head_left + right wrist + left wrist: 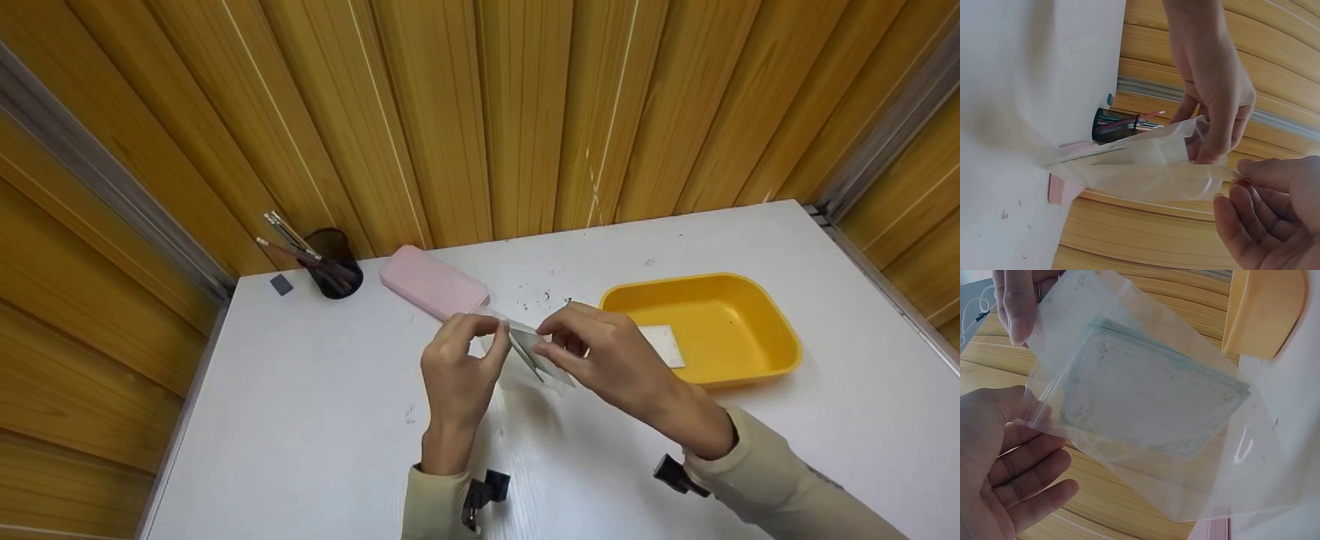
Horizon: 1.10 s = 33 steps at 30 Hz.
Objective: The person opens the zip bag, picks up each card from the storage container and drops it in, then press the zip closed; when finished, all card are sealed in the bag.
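Note:
A clear plastic zip bag (1241, 455) is held up above the table between both hands. Inside it lies a stack of pale cards (1145, 391) with green decorated borders. The left hand (456, 364) pinches the bag's mouth between thumb and index finger, its other fingers loosely bent. At the other side of the opening, the right hand (611, 356) pinches a pale card (1069, 309) whose lower part overlaps the bag; whether it also grips the plastic is unclear. In the right wrist view the thumb and fingertips (1247, 169) of the right hand meet at a pale edge.
A yellow tray (784, 341) stands at the right with a white card (666, 346) in it. A pink case (431, 281) lies behind the hands. At the back left are a black pencil cup (341, 274) and a dark small block (281, 284). Wooden panels (525, 112) border the table (300, 420).

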### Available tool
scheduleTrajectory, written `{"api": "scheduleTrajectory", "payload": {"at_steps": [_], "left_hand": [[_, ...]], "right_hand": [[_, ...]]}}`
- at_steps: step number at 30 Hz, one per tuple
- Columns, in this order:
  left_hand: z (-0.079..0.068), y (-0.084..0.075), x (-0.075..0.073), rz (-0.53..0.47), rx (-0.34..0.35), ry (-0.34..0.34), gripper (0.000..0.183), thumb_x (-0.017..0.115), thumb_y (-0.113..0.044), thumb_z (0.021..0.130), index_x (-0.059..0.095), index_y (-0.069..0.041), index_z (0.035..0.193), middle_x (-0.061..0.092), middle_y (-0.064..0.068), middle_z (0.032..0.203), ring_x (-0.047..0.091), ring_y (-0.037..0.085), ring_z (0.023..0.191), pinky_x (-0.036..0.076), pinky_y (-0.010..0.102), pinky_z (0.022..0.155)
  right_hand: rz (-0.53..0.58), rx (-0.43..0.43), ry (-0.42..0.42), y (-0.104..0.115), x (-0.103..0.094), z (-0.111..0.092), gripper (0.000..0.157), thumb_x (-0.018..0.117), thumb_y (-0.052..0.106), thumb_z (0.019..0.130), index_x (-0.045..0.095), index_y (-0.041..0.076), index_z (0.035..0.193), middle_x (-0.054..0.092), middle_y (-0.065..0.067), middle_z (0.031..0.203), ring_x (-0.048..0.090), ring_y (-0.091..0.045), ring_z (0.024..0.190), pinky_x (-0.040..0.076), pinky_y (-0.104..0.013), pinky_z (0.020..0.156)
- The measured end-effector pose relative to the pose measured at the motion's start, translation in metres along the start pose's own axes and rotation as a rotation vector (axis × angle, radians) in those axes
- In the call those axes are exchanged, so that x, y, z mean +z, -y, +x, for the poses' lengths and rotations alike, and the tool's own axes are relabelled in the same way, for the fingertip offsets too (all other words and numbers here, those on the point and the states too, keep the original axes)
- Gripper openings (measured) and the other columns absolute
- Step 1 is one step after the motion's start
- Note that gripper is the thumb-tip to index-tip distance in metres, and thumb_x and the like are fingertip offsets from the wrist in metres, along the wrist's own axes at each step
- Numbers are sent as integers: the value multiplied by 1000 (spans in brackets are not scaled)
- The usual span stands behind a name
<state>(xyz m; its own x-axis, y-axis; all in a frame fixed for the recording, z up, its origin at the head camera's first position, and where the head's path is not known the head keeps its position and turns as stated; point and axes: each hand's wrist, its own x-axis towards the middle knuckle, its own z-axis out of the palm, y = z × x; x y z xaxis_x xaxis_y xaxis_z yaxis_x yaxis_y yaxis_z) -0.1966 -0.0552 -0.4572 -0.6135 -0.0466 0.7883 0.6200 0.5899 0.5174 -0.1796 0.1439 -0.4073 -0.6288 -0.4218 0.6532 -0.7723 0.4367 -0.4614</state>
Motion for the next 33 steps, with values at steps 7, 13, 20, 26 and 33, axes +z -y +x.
{"api": "scheduleTrajectory", "payload": {"at_steps": [7,13,20,26,33], "left_hand": [[-1,0,0,1,4,-7,13,85,0,83,75,-8,85,74,-1,81,71,14,75,61,34,70],[-1,1,1,7,9,-13,13,85,-1,83,75,-9,84,74,-2,81,71,13,75,60,34,69],[0,1,0,11,6,-12,13,86,-2,83,75,-9,84,74,-1,80,71,14,75,60,34,69],[1,2,-2,2,-5,-18,13,85,-1,83,75,-8,85,74,-1,81,72,15,75,61,34,69],[2,2,-2,-4,1,-35,14,85,0,82,75,-9,83,74,-1,80,72,14,75,60,32,70]], "right_hand": [[12,-18,7,-7,6,-3,21,88,0,84,73,4,97,70,1,83,61,-8,66,51,-16,60],[8,-23,28,-9,9,-5,20,86,-2,85,75,4,100,72,1,85,61,-8,66,51,-16,60],[40,-35,46,-10,7,-6,24,84,-8,85,75,5,104,74,0,88,64,-9,67,53,-15,61],[79,-30,35,-10,-4,-7,26,84,-7,85,76,6,106,73,2,91,67,-10,72,54,-15,64],[104,19,14,-14,-24,-9,31,85,-8,84,76,8,110,74,3,96,69,-12,78,57,-17,70]]}}
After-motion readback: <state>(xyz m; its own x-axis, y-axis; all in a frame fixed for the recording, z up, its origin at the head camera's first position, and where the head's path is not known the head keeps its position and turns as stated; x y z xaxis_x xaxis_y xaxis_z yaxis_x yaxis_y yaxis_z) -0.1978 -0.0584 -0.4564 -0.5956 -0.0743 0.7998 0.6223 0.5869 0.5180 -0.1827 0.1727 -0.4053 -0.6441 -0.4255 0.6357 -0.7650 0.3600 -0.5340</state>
